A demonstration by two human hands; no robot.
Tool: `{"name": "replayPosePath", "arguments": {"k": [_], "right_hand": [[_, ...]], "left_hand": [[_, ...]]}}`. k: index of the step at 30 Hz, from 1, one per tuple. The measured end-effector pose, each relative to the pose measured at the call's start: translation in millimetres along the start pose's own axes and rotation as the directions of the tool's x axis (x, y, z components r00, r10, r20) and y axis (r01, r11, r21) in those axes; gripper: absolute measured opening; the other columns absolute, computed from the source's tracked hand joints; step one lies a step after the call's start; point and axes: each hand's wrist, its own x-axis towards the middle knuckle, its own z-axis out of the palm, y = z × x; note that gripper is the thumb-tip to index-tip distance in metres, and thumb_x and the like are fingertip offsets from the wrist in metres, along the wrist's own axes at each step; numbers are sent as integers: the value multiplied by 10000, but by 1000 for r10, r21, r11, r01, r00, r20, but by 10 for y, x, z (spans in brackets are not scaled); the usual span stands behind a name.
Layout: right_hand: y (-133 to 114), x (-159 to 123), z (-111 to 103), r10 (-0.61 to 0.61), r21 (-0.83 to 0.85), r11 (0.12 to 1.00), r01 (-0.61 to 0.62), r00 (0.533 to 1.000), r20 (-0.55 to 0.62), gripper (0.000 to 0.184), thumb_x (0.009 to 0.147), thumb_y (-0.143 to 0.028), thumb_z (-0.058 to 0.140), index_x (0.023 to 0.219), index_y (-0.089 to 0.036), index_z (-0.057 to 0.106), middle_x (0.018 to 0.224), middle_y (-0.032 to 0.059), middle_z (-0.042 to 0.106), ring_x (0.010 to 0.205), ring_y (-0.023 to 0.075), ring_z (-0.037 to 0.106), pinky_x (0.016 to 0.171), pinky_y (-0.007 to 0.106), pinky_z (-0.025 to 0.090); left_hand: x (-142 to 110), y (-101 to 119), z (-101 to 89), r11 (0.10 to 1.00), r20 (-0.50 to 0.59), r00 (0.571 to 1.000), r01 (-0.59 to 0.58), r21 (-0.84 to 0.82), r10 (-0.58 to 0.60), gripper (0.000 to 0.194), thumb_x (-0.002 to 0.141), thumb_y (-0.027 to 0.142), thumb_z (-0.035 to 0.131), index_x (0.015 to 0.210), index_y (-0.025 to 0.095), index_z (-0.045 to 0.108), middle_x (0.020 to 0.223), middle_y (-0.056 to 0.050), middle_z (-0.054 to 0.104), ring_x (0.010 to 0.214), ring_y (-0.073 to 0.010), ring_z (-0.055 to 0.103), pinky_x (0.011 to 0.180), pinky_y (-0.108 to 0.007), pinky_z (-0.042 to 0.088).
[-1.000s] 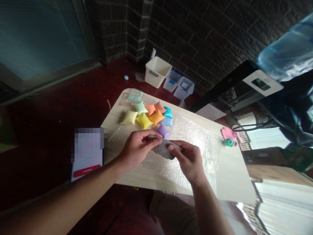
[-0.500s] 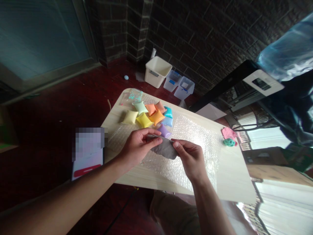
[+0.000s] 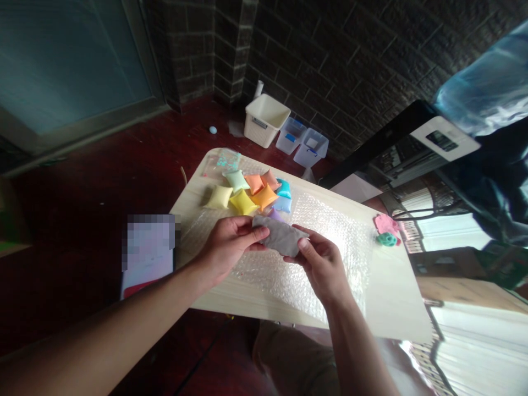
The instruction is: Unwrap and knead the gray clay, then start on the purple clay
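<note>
Gripping the left end of the grey slab in the left hand, laying the thumb on the near face and curling the fingers behind. Gripping the right end in the right hand, setting the thumb near the edge and keeping the fingers behind and underneath. Holding the slab between both hands, broad face turned to view, over the bubble wrap; cannot tell how high above it.

Just past the slab, can see the purple pouch, partly covered by it from this angle. Beyond, in a close cluster, can pick out the light blue pouch, teal pouch, orange pouch, yellow pouch, pale yellow pouch, mint pouch, coral pouch and brown pouch.

Near the far left corner of the table, can make out a clear bag with turquoise bits. Well apart on the right, can find a pink lump touching a green lump. To the left of the table, can see a lit screen, partly blurred into blocks. Past the far edge, on the floor, can see a white bin beside two clear boxes.
</note>
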Motion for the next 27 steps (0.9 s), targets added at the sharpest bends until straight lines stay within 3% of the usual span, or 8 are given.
{"name": "replayPosePath", "arguments": {"k": [5, 8, 14, 17, 22, 27], "right_hand": [[-5, 1, 21, 41, 1, 999, -41, 999, 12, 233, 705, -314, 994, 783, -180, 819, 735, 38, 810, 642, 154, 759, 615, 244, 664], [-6, 10, 13, 43, 16, 999, -42, 999, -12, 232, 689, -301, 1001, 755, -189, 809, 710, 25, 800, 638, 154, 755, 603, 243, 662], [-10, 19, -8, 34, -16, 999, -34, 999, 43, 316, 762, -386, 955, 995, -196, 856, 854, 53, 818, 710, 163, 735, 652, 279, 642], [4, 25, -8, -9, -45, 999, 11, 999, 37, 255, 757, -375, 958, 890, -180, 862, 733, 37, 784, 628, 141, 676, 609, 274, 601], [16, 28, 14, -36, -18, 999, 36, 999, 1, 247, 748, -373, 962, 865, -188, 847, 713, 24, 770, 613, 133, 671, 593, 266, 592], [-1, 0, 53, 74, -53, 996, -70, 995, 72, 519, 628, -324, 1030, 1079, -199, 806, 865, 44, 807, 710, 181, 728, 671, 327, 630]], "left_hand": [[-16, 16, 23, 1000, -27, 1000, -13, 5, 13, 350, 776, 325, 929, 1069, 165, 824, 1034, -87, 816, 987, -225, 757, 829, -309, 645], [-23, 35, 41, 1000, -1, 1000, -10, -3, 10, 360, 815, 343, 900, 1118, 173, 805, 1096, -93, 809, 1020, -226, 754, 858, -319, 647], [-25, 38, 39, 999, 0, 1000, -6, 54, 6, 307, 808, 357, 894, 1015, 146, 810, 1013, -96, 809, 923, -219, 754, 796, -333, 657], [-25, 33, 38, 998, -4, 1000, -7, 56, 7, 278, 806, 348, 898, 961, 136, 806, 974, -92, 809, 901, -208, 754, 787, -319, 654], [-27, 19, 36, 999, 82, 996, 37, -15, -36, 371, 827, 352, 893, 1118, 155, 775, 1055, -92, 814, 957, -210, 768, 819, -319, 654], [-29, -9, 51, 997, 23, 999, 27, 79, -29, 362, 751, 334, 939, 996, 127, 772, 970, -80, 815, 844, -200, 770, 764, -326, 661]]}}
